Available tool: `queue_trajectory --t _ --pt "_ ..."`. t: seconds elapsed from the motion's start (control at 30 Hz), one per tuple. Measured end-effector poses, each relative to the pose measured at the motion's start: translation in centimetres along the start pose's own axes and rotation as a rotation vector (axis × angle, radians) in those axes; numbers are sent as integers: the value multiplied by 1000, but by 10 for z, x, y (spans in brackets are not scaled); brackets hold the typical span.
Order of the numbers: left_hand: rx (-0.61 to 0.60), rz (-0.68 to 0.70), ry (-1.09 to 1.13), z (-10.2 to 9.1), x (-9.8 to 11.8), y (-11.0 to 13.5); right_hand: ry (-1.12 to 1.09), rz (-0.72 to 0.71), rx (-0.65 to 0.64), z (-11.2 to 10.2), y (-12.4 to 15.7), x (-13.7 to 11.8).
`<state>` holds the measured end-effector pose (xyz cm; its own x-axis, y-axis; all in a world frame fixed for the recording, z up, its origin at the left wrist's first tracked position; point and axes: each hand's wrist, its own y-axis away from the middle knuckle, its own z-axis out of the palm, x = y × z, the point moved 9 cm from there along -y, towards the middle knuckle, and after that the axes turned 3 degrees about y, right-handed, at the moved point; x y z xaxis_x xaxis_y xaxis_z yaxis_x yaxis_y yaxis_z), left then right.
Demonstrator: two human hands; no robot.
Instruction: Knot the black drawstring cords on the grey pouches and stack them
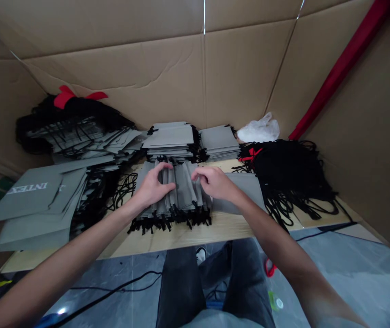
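- Large cardboard box point(113, 64) walls in the work area on three sides; red strip point(338, 68) runs up its right corner.
- Wood table point(181, 237) holds everything; person's dark jeans point(181, 287) are below its near edge.
- Gray bags point(181, 191) stand on edge in a tight row at table center, between both hands, black drawcords hanging toward the person.
- Left hand point(154, 186) is open, fingers spread, against the row's left side.
- Right hand point(215, 182) is curved over the row's right end, fingers point(198, 174) down on the bag edges; pinching or only touching, cannot tell.
- Progress, as judged: two squared stacks point(169, 139) point(219, 143) sit at the back and look finished; loose pile point(85, 136) at back left and fanned bags point(27, 193) at left, printed INTEX, look unsquared.
- Black cord heap point(288, 173) at right is tangled, with a red tie point(251, 154); another red tie point(64, 96) tops the left pile.
- White plastic bag point(259, 129) sits in the back corner.
- Hidden: bags under the hands; stack counts; what lies inside the heap; the left pile's lower layers.
- Cut off: bags at far left partly past the table edge.
- Small red object point(270, 268) on the floor, partly behind the right arm, hard to identify.
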<state>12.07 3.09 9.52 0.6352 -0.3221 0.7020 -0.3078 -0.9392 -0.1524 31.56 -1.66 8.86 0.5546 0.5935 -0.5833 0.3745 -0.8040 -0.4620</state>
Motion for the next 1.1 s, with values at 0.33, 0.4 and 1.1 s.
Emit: queue_trajectory --t 0.33,0.4,1.1 --pt "-62 -95 -52 8 1 2 -58 29 -96 12 1 3" --pt "-37 -98 -45 6 3 2 -94 8 -123 13 2 -3" --pt "45 -235 109 -9 -9 8 -270 94 -138 15 1 7"
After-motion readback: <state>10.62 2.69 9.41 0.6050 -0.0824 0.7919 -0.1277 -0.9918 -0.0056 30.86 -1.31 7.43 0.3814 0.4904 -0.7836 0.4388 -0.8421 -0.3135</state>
